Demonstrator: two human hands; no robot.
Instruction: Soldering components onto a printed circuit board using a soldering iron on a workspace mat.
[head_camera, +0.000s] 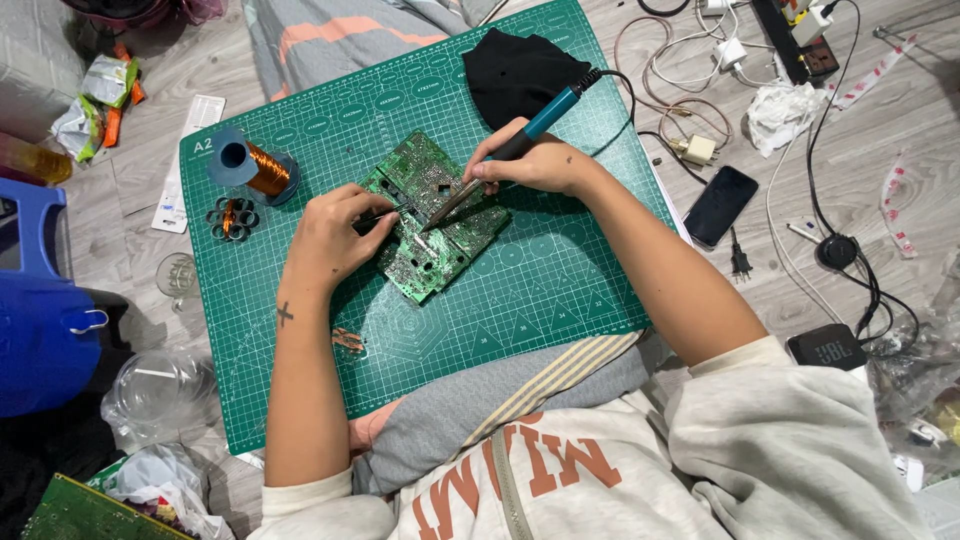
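A green circuit board (440, 245) lies tilted on a green cutting mat (500, 300) on the floor. My right hand (535, 165) grips a soldering iron (530, 135) with a teal and black handle; its metal tip touches the board near the middle. My left hand (335, 235) rests on the board's left edge and pinches thin dark tweezers (385, 214) pointing toward the iron's tip. Both sleeves are pushed up.
Two copper wire spools (255, 165) stand at the mat's upper left, a black cloth (515, 70) at its top. A phone (722, 205), cables, plugs and a small black speaker (826, 346) lie to the right. Blue plastic stool (40, 310) and plastic bags sit to the left.
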